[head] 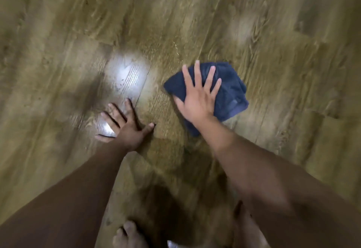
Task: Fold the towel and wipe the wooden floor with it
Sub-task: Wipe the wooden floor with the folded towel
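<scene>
The right hand [197, 99] lay flat, fingers spread, pressing the towel [230, 91], gripping nothing. The left hand [125, 124], also splayed and empty, braced on the floor [195, 23], apart from the towel.

No text, label, brand, number or sign can be read anywhere in the head view. The dark blue towel [224, 89] shows no readable tag or print, and the wooden floor [195, 19] shows only blurred grain.

The right hand [197, 99] hides the towel's [228, 91] middle; floor [254, 13] grain is blurred.
</scene>
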The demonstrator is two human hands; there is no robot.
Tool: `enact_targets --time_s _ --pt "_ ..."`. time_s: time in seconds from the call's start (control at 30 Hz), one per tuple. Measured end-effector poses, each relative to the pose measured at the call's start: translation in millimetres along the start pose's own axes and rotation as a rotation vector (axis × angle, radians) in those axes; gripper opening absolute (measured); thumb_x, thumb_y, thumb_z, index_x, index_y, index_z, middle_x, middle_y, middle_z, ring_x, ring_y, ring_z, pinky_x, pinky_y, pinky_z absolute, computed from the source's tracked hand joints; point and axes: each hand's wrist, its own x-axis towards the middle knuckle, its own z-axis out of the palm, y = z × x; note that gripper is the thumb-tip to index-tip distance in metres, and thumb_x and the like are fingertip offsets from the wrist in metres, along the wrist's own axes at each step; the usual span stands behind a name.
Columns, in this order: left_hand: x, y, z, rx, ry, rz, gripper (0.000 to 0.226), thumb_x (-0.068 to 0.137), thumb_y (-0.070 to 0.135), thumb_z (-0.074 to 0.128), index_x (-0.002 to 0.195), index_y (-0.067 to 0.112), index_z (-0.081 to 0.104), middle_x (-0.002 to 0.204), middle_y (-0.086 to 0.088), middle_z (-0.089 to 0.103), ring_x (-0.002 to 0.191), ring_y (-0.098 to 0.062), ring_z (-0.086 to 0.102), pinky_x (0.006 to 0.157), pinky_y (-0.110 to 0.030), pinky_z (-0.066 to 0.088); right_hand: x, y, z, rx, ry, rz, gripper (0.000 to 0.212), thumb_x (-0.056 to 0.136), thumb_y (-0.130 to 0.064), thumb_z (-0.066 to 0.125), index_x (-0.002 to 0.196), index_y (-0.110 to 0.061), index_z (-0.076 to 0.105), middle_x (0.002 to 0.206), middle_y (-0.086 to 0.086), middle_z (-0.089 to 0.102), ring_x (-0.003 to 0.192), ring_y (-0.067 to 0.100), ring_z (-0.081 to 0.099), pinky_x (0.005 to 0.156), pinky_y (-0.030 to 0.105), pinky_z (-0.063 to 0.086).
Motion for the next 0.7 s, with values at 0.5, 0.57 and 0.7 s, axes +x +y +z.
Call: enact_targets --time_s 0.5,0.57,0.7 --pt "68 74 -59 0.113 0.233 0.100 0.101 0.072 0.084 0.046 0.149 0.054 -0.012 0.156 0.006 -0.043 0.146 -0.025 -0.036 0.092 -0.082 -0.018 -107 16 32 -0.002 0.080 -0.049 0.100 0.075 -0.081 0.047 0.158 -0.038 0.013 0.168 0.001 0.004 0.151 0.045 0.001 0.114 0.071 0.013" --pt "82 69 -71 0.012 0.143 0.025 0.116 0.054 0.098 0.042 0.138 0.062 -0.030 0.147 0.009 -0.053 0.140 -0.023 -0.044 0.090 -0.084 -0.018 -100 25 23 0.026 0.054 0.175 0.107 0.069 -0.087 0.042 0.159 -0.038 0.008 0.168 0.008 0.002 0.149 0.051 0.004 0.112 0.073 0.007" --pt "92 61 -74 0.017 0.079 0.050 0.113 0.033 0.111 0.025 0.109 0.071 -0.048 0.109 0.020 -0.072 0.121 -0.018 -0.055 0.095 -0.085 -0.011 -73 44 11 0.086 -0.003 0.345 0.113 0.065 -0.084 0.043 0.157 -0.040 -0.005 0.166 0.017 -0.009 0.146 0.056 0.003 0.109 0.077 0.009"
